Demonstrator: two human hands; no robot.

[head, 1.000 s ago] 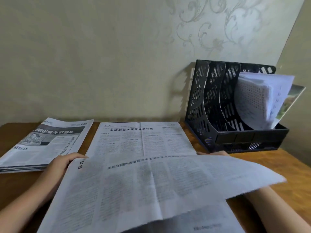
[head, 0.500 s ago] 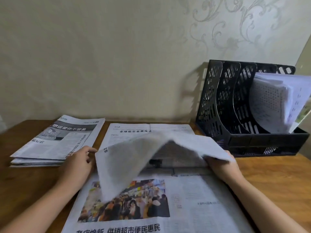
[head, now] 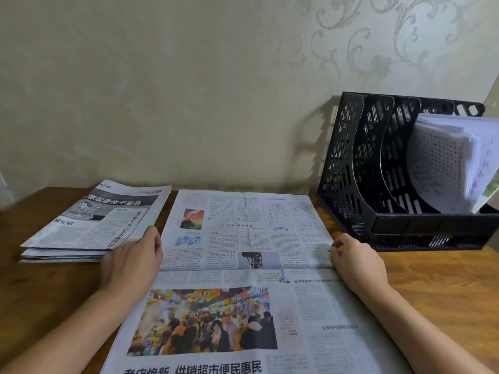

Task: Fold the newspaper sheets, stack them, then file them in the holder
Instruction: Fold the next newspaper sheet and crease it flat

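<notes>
Head view: the top sheet (head: 243,230), which half a second before had been arching in mid-air between the hands, now lay flat on the far half of the open newspaper (head: 310,319) on the desk (head: 432,292). A second before that it had been lifted high and spread wide toward the camera. So the turn-over was finished — the fold edge ran across the middle, just in front of both hands.

The left hand (head: 132,257) rested at the sheet's left edge, fingers loosely curled and lying on the paper's margin rather than clamped on it; its grip looked relaxed, holding nothing firmly. The right hand (head: 356,257) sat at the right edge with thumb and fingertips pressed together on the corner of the sheet, a light pinch.

To the left, touching the left hand's far side, lay the stack of folded papers (head: 91,225). The black holder (head: 351,171) stood at the right rear against the wall, its nearer slots free and white papers (head: 442,163) in a far one.

By my judgement the sheet was laid but not yet creased or moved — stacking and filing were both still to come.
</notes>
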